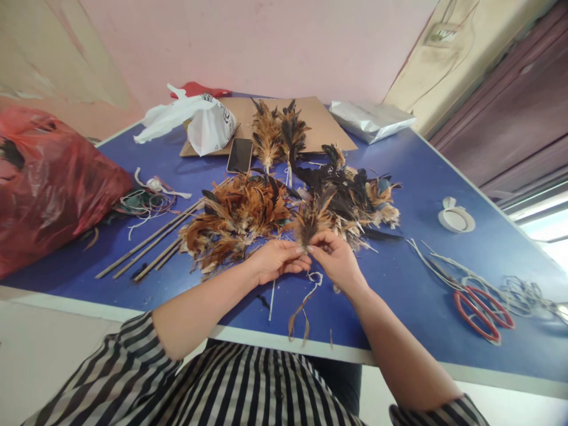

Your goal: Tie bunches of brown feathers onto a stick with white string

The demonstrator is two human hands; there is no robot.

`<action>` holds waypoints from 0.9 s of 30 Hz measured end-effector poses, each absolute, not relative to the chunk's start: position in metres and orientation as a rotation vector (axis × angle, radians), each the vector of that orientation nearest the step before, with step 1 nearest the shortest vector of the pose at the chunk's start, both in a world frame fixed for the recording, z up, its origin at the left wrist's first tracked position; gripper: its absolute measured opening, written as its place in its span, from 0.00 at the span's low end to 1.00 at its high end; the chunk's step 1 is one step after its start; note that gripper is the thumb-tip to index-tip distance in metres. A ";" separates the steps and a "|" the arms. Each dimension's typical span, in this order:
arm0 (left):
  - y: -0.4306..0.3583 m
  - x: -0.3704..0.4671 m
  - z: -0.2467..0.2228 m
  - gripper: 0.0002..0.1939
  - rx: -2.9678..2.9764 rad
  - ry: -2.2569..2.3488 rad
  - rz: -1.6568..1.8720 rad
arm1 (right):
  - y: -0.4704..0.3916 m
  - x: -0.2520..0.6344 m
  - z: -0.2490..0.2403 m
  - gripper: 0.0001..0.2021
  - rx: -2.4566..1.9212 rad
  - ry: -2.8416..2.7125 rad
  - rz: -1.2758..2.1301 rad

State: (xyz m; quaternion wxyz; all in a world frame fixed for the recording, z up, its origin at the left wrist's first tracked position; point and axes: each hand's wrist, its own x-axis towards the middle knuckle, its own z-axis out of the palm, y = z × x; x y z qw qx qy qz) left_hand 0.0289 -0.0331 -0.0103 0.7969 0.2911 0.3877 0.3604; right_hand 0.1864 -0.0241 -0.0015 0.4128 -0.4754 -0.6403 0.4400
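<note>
A small bunch of brown and dark feathers (309, 220) stands upright between my hands, pinched at its base. My left hand (280, 260) closes thumb and fingers on the quill ends from the left. From the right, my right hand (335, 259) pinches the same base with thumb and forefinger. Behind and to the left lies a heap of orange-brown feathers (244, 213). To the right behind my hands is a pile of black and brown feathers (350, 192). A pale string (316, 279) with loose feathers lies on the table just below my hands.
Several thin sticks (151, 248) lie left, near a red plastic bag (53, 189) and tangled string (148, 201). Two feather bundles (267, 133) rest on cardboard (328, 127) behind a phone (240, 155). Red-handled scissors (477, 313), a roll of tape (457, 219) and a silver packet (373, 121) are right.
</note>
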 end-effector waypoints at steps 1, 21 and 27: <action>-0.033 0.029 -0.011 0.05 0.610 0.836 0.782 | -0.025 0.186 -0.001 0.04 -1.200 -1.635 1.065; -0.028 0.023 -0.008 0.05 0.664 0.789 0.954 | -0.029 0.189 0.001 0.12 -1.266 -1.602 1.573; -0.027 0.020 -0.005 0.05 0.636 0.787 1.016 | -0.025 0.204 0.007 0.11 -1.284 -1.702 1.404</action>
